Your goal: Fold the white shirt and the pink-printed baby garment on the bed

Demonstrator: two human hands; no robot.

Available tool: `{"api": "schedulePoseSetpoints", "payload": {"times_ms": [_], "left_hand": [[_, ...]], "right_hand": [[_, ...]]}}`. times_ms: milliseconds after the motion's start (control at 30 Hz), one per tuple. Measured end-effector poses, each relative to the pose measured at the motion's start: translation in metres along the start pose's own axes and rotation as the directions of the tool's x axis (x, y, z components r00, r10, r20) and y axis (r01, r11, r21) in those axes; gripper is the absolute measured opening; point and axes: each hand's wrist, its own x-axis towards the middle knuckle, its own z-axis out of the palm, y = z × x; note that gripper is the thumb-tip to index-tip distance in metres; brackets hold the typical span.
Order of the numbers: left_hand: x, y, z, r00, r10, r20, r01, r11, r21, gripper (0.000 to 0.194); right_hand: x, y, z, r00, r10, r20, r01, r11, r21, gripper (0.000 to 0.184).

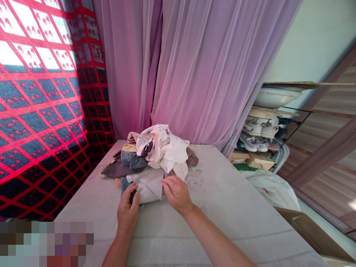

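A heap of small clothes (pixel 155 152) in white, pink, grey and brown lies on a table under a pale cloth (pixel 222 207). At its near edge is a light striped garment (pixel 150 187). My left hand (pixel 127 211) lies on the left side of that garment, fingers curled over its edge. My right hand (pixel 176 193) rests on its right side, fingers bent and pinching the fabric.
A pink curtain (pixel 200 70) hangs behind the table. A red and dark patterned hanging (pixel 41 104) covers the left. To the right stands a rack with shoes (pixel 260 129), boxes (pixel 256 159) and a white bag (pixel 271 187) on the floor.
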Motion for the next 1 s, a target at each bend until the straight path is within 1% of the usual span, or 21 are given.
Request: {"api": "schedulePoseSetpoints", "payload": {"times_ms": [67, 100, 133, 167, 200, 267, 333, 367, 433, 467, 500, 533, 567, 600, 633, 667, 700, 733, 767, 867, 1000], "left_hand": [[-0.001, 0.006, -0.004, 0.999, 0.035, -0.023, -0.034, 0.999, 0.037, 0.031], [-0.002, 0.011, -0.006, 0.996, 0.076, -0.041, -0.073, 0.995, 0.068, 0.032], [-0.002, 0.017, -0.008, 0.99, 0.128, -0.061, -0.121, 0.987, 0.105, 0.034], [-0.003, 0.025, -0.009, 0.979, 0.187, -0.077, -0.175, 0.974, 0.146, 0.037], [-0.003, 0.035, -0.009, 0.966, 0.245, -0.087, -0.226, 0.956, 0.186, 0.039], [0.0, 0.059, -0.005, 0.939, 0.332, -0.089, -0.3, 0.919, 0.257, 0.047], [0.008, 0.089, 0.006, 0.924, 0.38, -0.042, -0.347, 0.88, 0.324, 0.06], [0.015, 0.105, 0.014, 0.918, 0.397, 0.009, -0.373, 0.855, 0.361, 0.07], [0.03, 0.135, 0.035, 0.889, 0.425, 0.17, -0.454, 0.777, 0.437, 0.087], [0.039, 0.148, 0.047, 0.856, 0.448, 0.259, -0.516, 0.717, 0.468, 0.092], [0.048, 0.158, 0.059, 0.811, 0.451, 0.373, -0.585, 0.646, 0.49, 0.094], [0.056, 0.165, 0.071, 0.759, 0.441, 0.48, -0.649, 0.573, 0.5, 0.097], [0.063, 0.168, 0.082, 0.714, 0.392, 0.58, -0.694, 0.506, 0.513, 0.099], [0.069, 0.167, 0.091, 0.678, 0.313, 0.665, -0.723, 0.445, 0.527, 0.1], [0.074, 0.163, 0.097, 0.658, 0.22, 0.72, -0.735, 0.393, 0.552, 0.097], [0.078, 0.155, 0.101, 0.653, 0.131, 0.746, -0.735, 0.35, 0.581, 0.089], [0.081, 0.146, 0.102, 0.657, 0.072, 0.751, -0.727, 0.323, 0.605, 0.075], [0.083, 0.136, 0.1, 0.665, 0.039, 0.745, -0.718, 0.306, 0.625, 0.063], [0.085, 0.126, 0.096, 0.676, 0.032, 0.736, -0.71, 0.296, 0.639, 0.056], [0.092, 0.098, 0.078, 0.7, 0.088, 0.708, -0.7, 0.281, 0.657, 0.061], [0.109, 0.072, 0.051, 0.697, 0.167, 0.697, -0.711, 0.285, 0.642, 0.061]], "right_hand": [[-0.031, 0.016, -0.007, 0.991, 0.135, -0.012, -0.134, 0.991, 0.02, 0.03], [-0.047, 0.024, -0.011, 0.977, 0.213, -0.025, -0.212, 0.977, 0.034, 0.029], [-0.062, 0.032, -0.015, 0.957, 0.29, -0.032, -0.288, 0.956, 0.055, 0.027], [-0.076, 0.04, -0.019, 0.924, 0.379, -0.056, -0.373, 0.924, 0.087, 0.027], [-0.086, 0.047, -0.023, 0.879, 0.471, -0.073, -0.461, 0.878, 0.129, 0.028], [-0.099, 0.057, -0.031, 0.767, 0.634, -0.096, -0.603, 0.764, 0.228, 0.032], [-0.102, 0.063, -0.038, 0.672, 0.732, -0.112, -0.672, 0.665, 0.326, 0.038], [-0.102, 0.065, -0.04, 0.642, 0.757, -0.12, -0.679, 0.634, 0.369, 0.04], [-0.1, 0.066, -0.042, 0.61, 0.783, -0.125, -0.67, 0.593, 0.446, 0.042], [-0.099, 0.066, -0.042, 0.601, 0.79, -0.12, -0.661, 0.576, 0.481, 0.043], [-0.098, 0.067, -0.043, 0.595, 0.796, -0.112, -0.652, 0.559, 0.512, 0.043], [-0.098, 0.067, -0.043, 0.589, 0.801, -0.106, -0.642, 0.544, 0.541, 0.044], [-0.098, 0.068, -0.044, 0.583, 0.806, -0.104, -0.632, 0.531, 0.565, 0.045], [-0.098, 0.069, -0.045, 0.576, 0.81, -0.109, -0.621, 0.521, 0.585, 0.046], [-0.098, 0.07, -0.046, 0.565, 0.817, -0.118, -0.614, 0.512, 0.601, 0.046], [-0.098, 0.071, -0.048, 0.552, 0.824, -0.126, -0.609, 0.502, 0.615, 0.046], [-0.099, 0.072, -0.05, 0.54, 0.832, -0.128, -0.606, 0.49, 0.626, 0.046], [-0.099, 0.073, -0.051, 0.53, 0.838, -0.126, -0.605, 0.478, 0.636, 0.046], [-0.099, 0.073, -0.052, 0.524, 0.843, -0.12, -0.604, 0.467, 0.646, 0.046], [-0.101, 0.073, -0.053, 0.536, 0.839, -0.093, -0.599, 0.456, 0.658, 0.046], [-0.104, 0.07, -0.051, 0.569, 0.819, -0.078, -0.607, 0.482, 0.632, 0.047]]}}
